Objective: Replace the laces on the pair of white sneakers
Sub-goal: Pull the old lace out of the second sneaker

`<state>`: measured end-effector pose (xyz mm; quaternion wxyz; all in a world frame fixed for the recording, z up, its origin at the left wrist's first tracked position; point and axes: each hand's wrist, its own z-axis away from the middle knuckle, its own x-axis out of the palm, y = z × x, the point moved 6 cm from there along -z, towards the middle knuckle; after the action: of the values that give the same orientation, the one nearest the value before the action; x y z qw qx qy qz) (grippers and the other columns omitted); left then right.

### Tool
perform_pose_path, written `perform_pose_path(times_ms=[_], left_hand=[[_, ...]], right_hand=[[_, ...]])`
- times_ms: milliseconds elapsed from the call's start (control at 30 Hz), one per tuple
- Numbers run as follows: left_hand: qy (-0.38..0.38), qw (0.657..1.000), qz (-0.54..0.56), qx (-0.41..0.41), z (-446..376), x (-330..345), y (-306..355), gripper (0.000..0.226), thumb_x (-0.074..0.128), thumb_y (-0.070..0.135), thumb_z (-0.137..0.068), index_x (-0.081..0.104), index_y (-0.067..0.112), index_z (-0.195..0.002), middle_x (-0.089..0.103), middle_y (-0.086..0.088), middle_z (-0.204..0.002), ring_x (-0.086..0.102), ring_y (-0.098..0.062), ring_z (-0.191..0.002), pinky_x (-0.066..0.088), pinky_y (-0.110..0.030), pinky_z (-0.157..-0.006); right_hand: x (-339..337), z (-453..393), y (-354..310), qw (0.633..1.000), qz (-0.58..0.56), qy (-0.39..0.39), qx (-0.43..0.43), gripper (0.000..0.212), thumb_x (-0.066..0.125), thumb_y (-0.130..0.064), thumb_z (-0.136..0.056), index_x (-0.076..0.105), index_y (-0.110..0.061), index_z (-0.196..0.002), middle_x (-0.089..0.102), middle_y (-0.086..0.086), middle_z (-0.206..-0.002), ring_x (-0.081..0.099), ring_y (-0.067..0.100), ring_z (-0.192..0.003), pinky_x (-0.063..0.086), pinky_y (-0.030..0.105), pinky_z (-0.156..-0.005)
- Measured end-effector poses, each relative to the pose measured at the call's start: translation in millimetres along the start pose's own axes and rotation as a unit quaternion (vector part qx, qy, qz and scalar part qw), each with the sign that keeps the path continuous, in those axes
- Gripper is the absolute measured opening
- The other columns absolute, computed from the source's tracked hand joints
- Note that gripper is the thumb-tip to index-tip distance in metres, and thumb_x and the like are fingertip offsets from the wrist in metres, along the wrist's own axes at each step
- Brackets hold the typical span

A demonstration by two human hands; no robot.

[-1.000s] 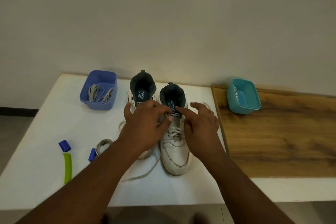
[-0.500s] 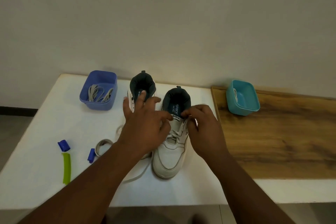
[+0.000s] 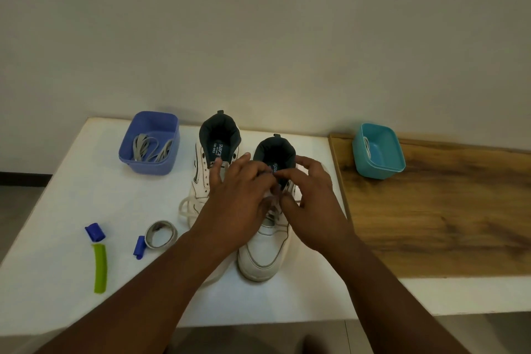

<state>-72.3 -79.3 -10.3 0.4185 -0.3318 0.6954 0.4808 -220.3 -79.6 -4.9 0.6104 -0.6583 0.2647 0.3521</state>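
Observation:
Two white high-top sneakers with dark collars stand side by side on the white table (image 3: 71, 204). The left sneaker (image 3: 214, 158) has open eyelets and a loose white lace (image 3: 184, 210) trailing at its left. Both hands are over the tongue of the right sneaker (image 3: 264, 256). My left hand (image 3: 238, 198) and my right hand (image 3: 310, 204) pinch the white lace near its upper eyelets; the fingertips nearly meet. The exact grip is partly hidden by the fingers.
A purple tub (image 3: 149, 144) with grey laces sits back left. A teal tub (image 3: 377, 151) holding a white lace rests on the wooden board (image 3: 445, 224) at right. Near the front left lie a tape roll (image 3: 161, 234), two blue pieces (image 3: 94, 232) and a green strip (image 3: 100, 267).
The right sneaker slid toward me and turned slightly. Both hands closed in over its tongue and upper laces, fingertips now close together.

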Motion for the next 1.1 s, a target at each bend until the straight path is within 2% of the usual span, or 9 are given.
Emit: perform_pose_path(times_ms=[133, 200, 367, 533, 633, 733, 867, 933, 1100], left_hand=[[0.101, 0.989, 0.079, -0.077, -2, -26, -14, 0.03, 0.065, 0.012, -0.091, 0.062, 0.022, -0.12, 0.065, -0.005, -0.12, 0.061, -0.027, -0.111, 0.044, -0.046, -0.097], [0.117, 0.984, 0.052, -0.128, 0, -35, -22, 0.022, 0.058, 0.025, -0.098, 0.063, 0.028, -0.119, 0.068, 0.0, -0.112, 0.06, -0.023, -0.105, 0.044, -0.044, -0.09], [0.036, 0.98, -0.055, -0.186, 7, -20, -25, 0.051, 0.037, 0.074, -0.092, 0.069, 0.035, -0.083, 0.06, 0.015, -0.085, 0.048, -0.015, -0.103, 0.032, -0.039, -0.082], [0.028, 0.982, -0.055, -0.177, 5, -19, -22, 0.037, 0.044, 0.055, -0.096, 0.072, 0.032, -0.09, 0.061, 0.013, -0.091, 0.045, -0.016, -0.109, 0.026, -0.037, -0.083], [0.03, 0.981, -0.052, -0.186, 4, -23, -25, 0.032, 0.045, 0.048, -0.096, 0.071, 0.031, -0.087, 0.059, 0.013, -0.089, 0.045, -0.016, -0.107, 0.023, -0.037, -0.081], [0.026, 0.981, -0.033, -0.187, 3, -22, -26, 0.03, 0.046, 0.046, -0.098, 0.07, 0.031, -0.087, 0.058, 0.013, -0.09, 0.046, -0.016, -0.108, 0.025, -0.038, -0.085], [0.019, 0.982, -0.019, -0.187, 2, -18, -26, 0.031, 0.046, 0.048, -0.099, 0.071, 0.031, -0.091, 0.063, 0.01, -0.095, 0.047, -0.016, -0.11, 0.03, -0.04, -0.092], [0.018, 0.981, -0.013, -0.19, 3, -16, -29, 0.031, 0.046, 0.048, -0.099, 0.072, 0.031, -0.092, 0.064, 0.011, -0.097, 0.048, -0.016, -0.111, 0.03, -0.04, -0.094], [0.032, 0.983, -0.015, -0.181, 2, -20, -29, 0.029, 0.05, 0.046, -0.097, 0.071, 0.031, -0.084, 0.059, 0.013, -0.088, 0.048, -0.015, -0.108, 0.025, -0.037, -0.086]], right_hand=[[10, 4, -6, 0.996, 0.073, -0.043, -0.003, 0.033, 0.063, -0.043, -0.096, 0.064, -0.041, -0.128, 0.017, -0.006, -0.168, -0.005, 0.022, -0.157, 0.007, 0.052, -0.124], [15, 5, -10, 0.995, 0.09, -0.039, -0.012, 0.024, 0.062, -0.045, -0.097, 0.07, -0.041, -0.12, 0.015, -0.005, -0.169, -0.008, 0.024, -0.157, 0.003, 0.052, -0.124], [22, 5, -14, 0.991, 0.124, 0.005, -0.048, 0.02, 0.058, -0.035, -0.101, 0.072, -0.033, -0.115, 0.03, 0.002, -0.165, 0.005, 0.031, -0.157, 0.01, 0.054, -0.125], [20, 6, -15, 0.982, 0.174, 0.038, -0.059, 0.014, 0.055, -0.03, -0.1, 0.068, -0.026, -0.103, 0.044, 0.007, -0.153, 0.029, 0.033, -0.147, 0.022, 0.056, -0.12], [4, 11, -9, 0.972, 0.22, 0.085, -0.017, 0.029, 0.044, -0.034, -0.1, 0.068, -0.021, -0.108, 0.05, 0.01, -0.146, 0.038, 0.034, -0.14, 0.029, 0.057, -0.115], [-10, 16, -8, 0.964, 0.236, 0.12, 0.032, 0.044, 0.032, -0.04, -0.096, 0.068, -0.019, -0.111, 0.05, 0.012, -0.144, 0.039, 0.035, -0.139, 0.033, 0.058, -0.112], [4, 10, -17, 0.976, 0.197, 0.079, -0.039, 0.03, 0.059, -0.031, -0.095, 0.064, -0.03, -0.124, 0.032, 0.011, -0.162, 0.014, 0.037, -0.154, 0.017, 0.057, -0.121], [17, 6, -18, 0.984, 0.164, 0.04, -0.059, 0.021, 0.062, -0.033, -0.097, 0.07, -0.036, -0.116, 0.029, 0.007, -0.165, 0.007, 0.036, -0.156, 0.009, 0.057, -0.122], [2, 5, -8, 0.98, 0.163, 0.116, -0.015, 0.012, 0.058, -0.033, -0.099, 0.07, -0.033, -0.099, 0.047, 0.0, -0.152, 0.028, 0.031, -0.15, 0.02, 0.059, -0.12]])
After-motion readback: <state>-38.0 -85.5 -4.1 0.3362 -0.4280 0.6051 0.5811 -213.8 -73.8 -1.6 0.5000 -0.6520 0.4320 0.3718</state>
